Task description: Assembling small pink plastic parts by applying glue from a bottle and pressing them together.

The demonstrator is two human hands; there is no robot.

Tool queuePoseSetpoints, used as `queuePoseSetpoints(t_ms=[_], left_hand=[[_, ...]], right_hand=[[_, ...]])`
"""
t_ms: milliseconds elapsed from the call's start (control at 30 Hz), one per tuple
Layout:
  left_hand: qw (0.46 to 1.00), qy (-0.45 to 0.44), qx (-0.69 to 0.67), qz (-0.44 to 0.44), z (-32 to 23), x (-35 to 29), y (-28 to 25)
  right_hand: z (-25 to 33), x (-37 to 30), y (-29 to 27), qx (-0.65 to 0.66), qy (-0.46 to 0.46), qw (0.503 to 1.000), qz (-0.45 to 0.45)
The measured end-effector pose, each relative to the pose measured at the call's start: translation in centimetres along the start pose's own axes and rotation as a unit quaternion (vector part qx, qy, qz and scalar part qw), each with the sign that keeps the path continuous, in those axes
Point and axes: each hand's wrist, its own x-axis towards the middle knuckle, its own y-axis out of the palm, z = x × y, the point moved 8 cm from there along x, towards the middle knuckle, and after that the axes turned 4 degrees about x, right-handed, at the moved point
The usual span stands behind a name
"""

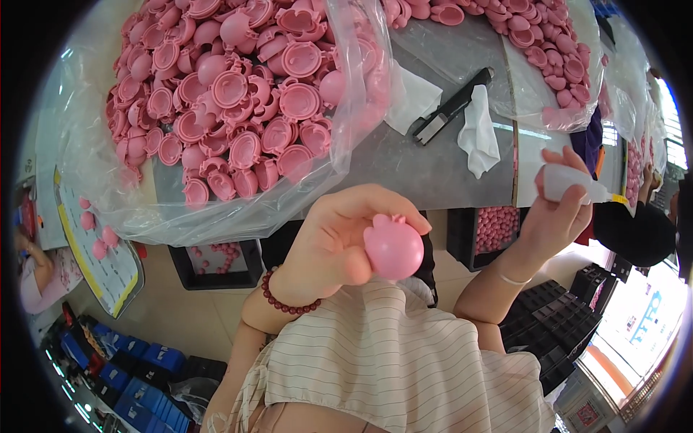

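Observation:
In front of my chest, my left hand (325, 234) is closed around a smooth pink plastic ball (394, 249) with small ear-like bumps on its upper side. My thumb and curled fingers grip its left and upper sides. Out to the right, my right hand (552, 220) is raised and wrapped round a translucent white squeeze bottle (567, 182). The bottle lies tilted sideways, its yellow-marked tip pointing right, away from the ball. Beyond my left hand, a large heap of pink half shells (231, 90) sits in a clear plastic bag (361, 79) on the grey table (433, 169).
A long black tool with a metal end (455, 105) lies between white cloths (479, 133). More pink shells (559, 54) are heaped at the far right. Below the table edge stand black crates (482, 261) with pink balls. A co-worker's arm (40, 267) shows at far left.

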Motion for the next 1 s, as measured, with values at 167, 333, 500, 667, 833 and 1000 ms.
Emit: queuePoseSetpoints(t_ms=[167, 333, 500, 667, 833, 1000], left_hand=[[0.993, -0.008, -0.093, 0.071, 0.2, 0.6, 0.9], [0.997, -0.077, -0.022, -0.002, 0.4, 0.0, 0.4], [0.997, -0.002, 0.077, -0.032, -0.4, -0.2, -0.6], [0.996, 0.037, 0.068, 0.038, -1.7, -1.4, 0.4], [0.849, 0.214, 0.441, 0.196, -7.7, -4.6, 1.3], [0.713, 0.370, 0.522, -0.288, -20.3, -14.8, -7.4]], right_hand=[[0.6, -3.6, 5.2, 0.119, 0.047, 0.982, 0.137], [-0.5, -3.8, 5.3, 0.126, 0.051, 0.985, 0.109], [-0.5, -3.9, 5.9, 0.110, 0.066, 0.983, 0.132], [-0.2, -4.3, 7.0, 0.107, 0.066, 0.979, 0.161], [-0.9, -4.4, 5.2, 0.093, 0.050, 0.988, 0.112], [-0.5, -3.9, 5.1, 0.098, 0.045, 0.987, 0.123]])
